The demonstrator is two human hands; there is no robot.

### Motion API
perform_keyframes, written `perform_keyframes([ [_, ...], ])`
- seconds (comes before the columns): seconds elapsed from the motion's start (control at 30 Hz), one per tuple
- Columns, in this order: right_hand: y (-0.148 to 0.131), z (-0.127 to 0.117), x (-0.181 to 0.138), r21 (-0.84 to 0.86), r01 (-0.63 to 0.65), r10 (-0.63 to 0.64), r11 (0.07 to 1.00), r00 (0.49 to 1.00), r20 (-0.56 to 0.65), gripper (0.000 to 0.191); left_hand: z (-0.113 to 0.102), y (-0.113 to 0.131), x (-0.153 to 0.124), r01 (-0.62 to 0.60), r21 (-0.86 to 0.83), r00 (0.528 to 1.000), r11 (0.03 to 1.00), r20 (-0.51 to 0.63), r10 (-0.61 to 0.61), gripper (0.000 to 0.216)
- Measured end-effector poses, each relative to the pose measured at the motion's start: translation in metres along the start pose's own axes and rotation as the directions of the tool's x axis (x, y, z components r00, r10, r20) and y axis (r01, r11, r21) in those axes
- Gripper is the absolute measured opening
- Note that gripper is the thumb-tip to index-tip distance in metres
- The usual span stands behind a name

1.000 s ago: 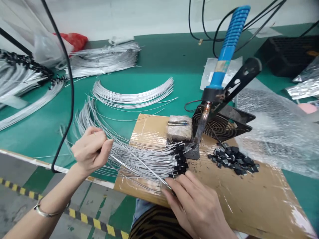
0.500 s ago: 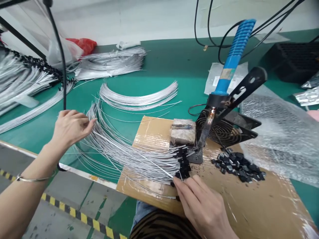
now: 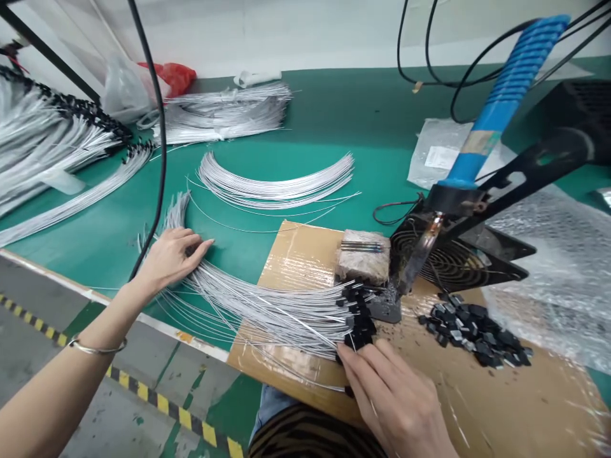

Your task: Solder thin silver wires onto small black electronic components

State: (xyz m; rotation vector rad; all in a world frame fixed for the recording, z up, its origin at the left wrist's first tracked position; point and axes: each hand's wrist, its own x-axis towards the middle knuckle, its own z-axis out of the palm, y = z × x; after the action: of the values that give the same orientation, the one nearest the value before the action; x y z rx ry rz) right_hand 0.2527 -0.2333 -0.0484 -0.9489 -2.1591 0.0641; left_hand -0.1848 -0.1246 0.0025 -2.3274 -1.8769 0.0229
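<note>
The right hand is nearest, at the lower edge of the cardboard. Its grip is pinched nearly closed on the end of a white wire, fingertips against the black ends of the wires. These wires fan leftward off the cardboard onto the green tabletop. The left hand, below a bracelet on its wrist, lies over their far part, thumb spread from loosely curled fingers; I cannot tell whether its grip has hold of any.

To the right of the black ends sits a pile of black pieces. Behind the ends stands a pale block, with a blue-handled iron pointing down beside it and a fan behind the iron's tip.

Farther off, a curved bundle lies apart on the tabletop, and beyond it a bigger stack near a red bag.
</note>
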Motion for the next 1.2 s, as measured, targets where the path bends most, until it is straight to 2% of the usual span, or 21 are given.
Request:
perform_keyframes([
  [0.07, -0.001, 0.0, 0.001, -0.006, -0.012, 0.012, 1.0, 1.0, 0.005, 0.018, -0.004, 0.001, -0.002, 0.026, -0.026, 1.0, 0.999, -0.002, -0.026, 0.027],
  [0.2, -0.008, 0.005, 0.009, -0.015, -0.04, 0.04, 0.999, 0.999, 0.015, 0.02, -0.011, 0.019, 0.006, 0.022, -0.129, 0.999, 0.991, -0.024, -0.025, 0.043],
  [0.3, -0.014, 0.008, 0.018, -0.003, -0.072, 0.072, 0.997, 0.997, 0.038, 0.02, -0.016, 0.055, 0.007, -0.076, -0.254, 0.997, 0.964, -0.01, 0.075, 0.041],
  [0.4, -0.016, 0.002, 0.02, 0.037, -0.148, 0.148, 0.988, 0.989, 0.006, 0.022, -0.02, 0.105, -0.01, -0.23, -0.366, 0.963, 0.902, 0.049, 0.265, 0.043],
  [0.47, -0.014, -0.009, 0.014, 0.127, -0.211, 0.22, 0.969, 0.974, -0.062, 0.031, -0.02, 0.138, -0.026, -0.334, -0.403, 0.92, 0.852, 0.059, 0.389, 0.073],
  [0.53, -0.011, -0.021, 0.002, 0.214, -0.285, 0.32, 0.934, 0.935, -0.152, 0.038, -0.017, 0.165, -0.04, -0.379, -0.37, 0.905, 0.849, 0.044, 0.423, 0.117],
  [0.6, -0.007, -0.029, -0.013, 0.224, -0.448, 0.484, 0.866, 0.863, -0.145, 0.038, -0.013, 0.182, -0.049, -0.411, -0.304, 0.902, 0.859, -0.001, 0.432, 0.139],
  [0.67, -0.004, -0.031, -0.026, 0.24, -0.558, 0.589, 0.795, 0.804, -0.081, 0.041, -0.008, 0.19, -0.051, -0.428, -0.254, 0.899, 0.867, -0.029, 0.436, 0.147],
  [0.77, -0.005, -0.025, -0.034, 0.259, -0.581, 0.61, 0.772, 0.791, -0.044, 0.045, -0.002, 0.192, -0.044, -0.445, -0.194, 0.895, 0.874, -0.073, 0.44, 0.142],
  [0.83, -0.008, -0.021, -0.034, 0.247, -0.578, 0.604, 0.778, 0.796, -0.042, 0.046, 0.0, 0.192, -0.037, -0.471, -0.15, 0.882, 0.869, -0.108, 0.46, 0.13],
  [0.93, -0.013, -0.018, -0.031, 0.223, -0.577, 0.596, 0.786, 0.803, -0.024, 0.047, 0.0, 0.192, -0.028, -0.545, -0.129, 0.836, 0.828, -0.153, 0.527, 0.091],
  [1.03, -0.018, -0.018, -0.03, 0.231, -0.558, 0.572, 0.797, 0.82, 0.007, 0.051, -0.001, 0.192, -0.027, -0.62, -0.188, 0.784, 0.762, -0.18, 0.594, 0.056],
  [1.1, -0.021, -0.017, -0.028, 0.247, -0.543, 0.552, 0.803, 0.833, 0.035, 0.056, -0.001, 0.191, -0.028, -0.635, -0.232, 0.773, 0.737, -0.178, 0.609, 0.05],
  [1.2, -0.023, -0.011, -0.021, 0.262, -0.537, 0.54, 0.802, 0.839, 0.067, 0.068, 0.001, 0.19, -0.029, -0.628, -0.257, 0.777, 0.734, -0.169, 0.606, 0.06],
])
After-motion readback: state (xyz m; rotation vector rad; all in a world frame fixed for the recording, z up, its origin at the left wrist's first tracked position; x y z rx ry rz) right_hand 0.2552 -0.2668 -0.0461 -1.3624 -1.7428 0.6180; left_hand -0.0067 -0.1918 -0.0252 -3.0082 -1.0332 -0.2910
